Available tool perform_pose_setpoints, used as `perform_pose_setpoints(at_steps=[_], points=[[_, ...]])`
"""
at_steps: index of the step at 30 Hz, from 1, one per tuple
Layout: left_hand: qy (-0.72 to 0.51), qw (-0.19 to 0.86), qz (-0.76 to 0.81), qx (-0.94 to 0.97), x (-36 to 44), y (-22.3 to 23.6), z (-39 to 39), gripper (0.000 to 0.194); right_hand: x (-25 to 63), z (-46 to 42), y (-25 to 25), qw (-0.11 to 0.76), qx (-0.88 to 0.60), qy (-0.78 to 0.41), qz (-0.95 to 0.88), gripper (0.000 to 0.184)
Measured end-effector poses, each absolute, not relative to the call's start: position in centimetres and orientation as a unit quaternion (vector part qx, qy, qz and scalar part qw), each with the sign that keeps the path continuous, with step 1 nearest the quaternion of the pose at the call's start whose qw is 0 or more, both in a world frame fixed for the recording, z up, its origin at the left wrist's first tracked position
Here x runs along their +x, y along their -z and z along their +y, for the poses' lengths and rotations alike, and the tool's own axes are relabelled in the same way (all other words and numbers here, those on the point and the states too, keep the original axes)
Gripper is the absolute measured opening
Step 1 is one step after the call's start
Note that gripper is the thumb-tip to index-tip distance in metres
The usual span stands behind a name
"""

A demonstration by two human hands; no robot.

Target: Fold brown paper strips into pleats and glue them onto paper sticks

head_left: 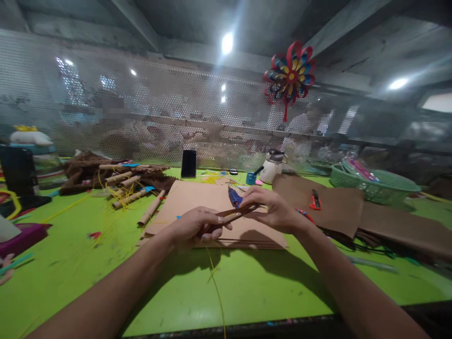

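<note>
While both hands [196, 225] [269, 205] hold a brown piece [243, 211], green basket [386, 190], plastic-wrapped items [360, 169]

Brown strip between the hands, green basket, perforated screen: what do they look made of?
Brown strip: probably paper or thin card, matte, judging by its thin, flat edge, though blur leaves this open. Green basket: likely plastic, smooth-looking, with small openings through its evenly coloured wall. Perforated screen: seems metal, greyish and glinting, with regular rows of holes.

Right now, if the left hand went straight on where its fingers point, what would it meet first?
Past the held brown strip, the left hand probably meets the right hand; depth is unclear.
</note>
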State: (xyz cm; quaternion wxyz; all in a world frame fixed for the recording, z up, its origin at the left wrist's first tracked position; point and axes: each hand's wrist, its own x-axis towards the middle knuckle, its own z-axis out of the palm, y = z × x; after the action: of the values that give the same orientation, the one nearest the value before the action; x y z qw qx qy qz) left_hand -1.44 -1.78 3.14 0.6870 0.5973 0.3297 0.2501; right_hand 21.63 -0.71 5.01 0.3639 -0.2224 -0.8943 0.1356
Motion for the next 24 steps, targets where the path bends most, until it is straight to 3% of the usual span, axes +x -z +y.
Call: perform_pose_setpoints(at_steps=[15, 24], points=[[-0.254, 0.733, 0.227, 0.588, -2.1, -2.8, -1.4, 0.027, 21.1, -1.7, -5.4, 0.402, -0.200, -0.084, -0.889, 0.011], [-0.216, 0.774, 0.229, 0.549, -2.7, -3.4, -1.3, 0.047, 21.1, -1.7, -5.3, 0.387, -0.205, -0.093, -0.894, 0.011]])
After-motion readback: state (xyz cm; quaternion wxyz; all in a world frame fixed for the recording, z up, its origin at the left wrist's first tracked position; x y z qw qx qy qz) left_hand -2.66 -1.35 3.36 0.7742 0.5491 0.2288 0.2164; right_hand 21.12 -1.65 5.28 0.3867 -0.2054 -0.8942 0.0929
